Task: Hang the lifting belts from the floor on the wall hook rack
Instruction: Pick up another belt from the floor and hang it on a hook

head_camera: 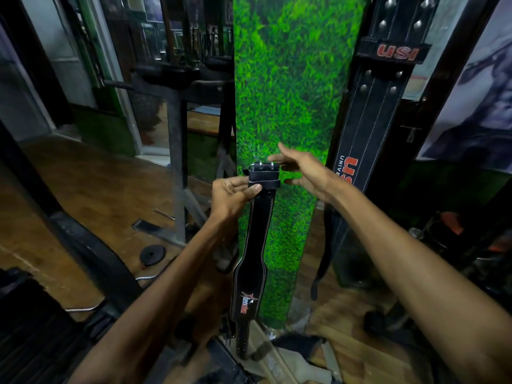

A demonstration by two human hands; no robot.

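one wide black stitched leather belt (379, 112) already hangs right of the green grass-print wall panel (288, 87). the left hand (231, 195) pinches a narrower black leather belt (256, 239) against the panel; the right hand (302, 169) hovers beside it, fingers spread, empty. hooking remains.

The held belt (255, 239) is black with pale stitching and a red-and-white logo; the hanging belt (368, 128) is black with red lettering; the wall panel (291, 92) shows green grass print; the floor (83, 178) looks brown wood-grain.
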